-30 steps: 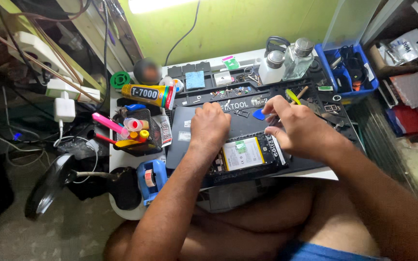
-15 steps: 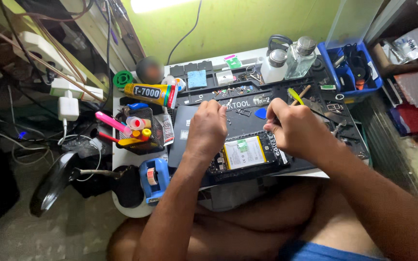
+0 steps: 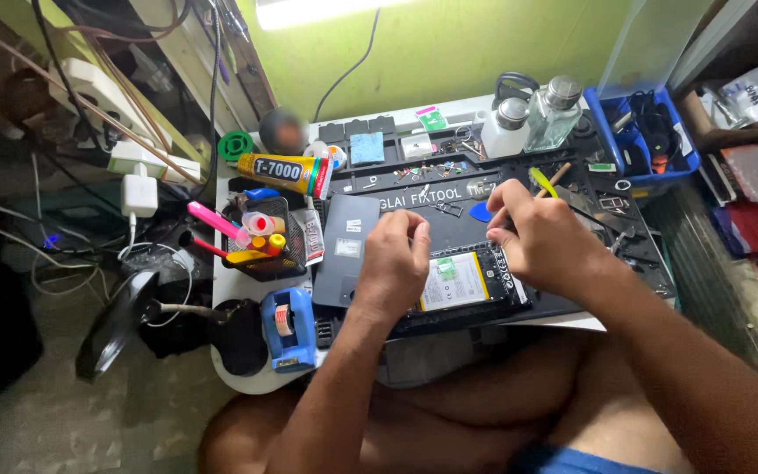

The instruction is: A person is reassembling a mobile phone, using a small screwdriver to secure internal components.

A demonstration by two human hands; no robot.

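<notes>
Hands work an opened smartphone point(image 3: 465, 283) on the black repair mat point(image 3: 449, 197): left hand point(image 3: 394, 265) presses its edge, right hand point(image 3: 547, 239) pinches a thin tool. Back cover point(image 3: 346, 247) lies beside it; reassembly seemingly remains. Beyond stands a glue tube point(image 3: 287, 173).

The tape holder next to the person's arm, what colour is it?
The tape holder is blue, seen in the head view, just beside the left hand's forearm.
</notes>
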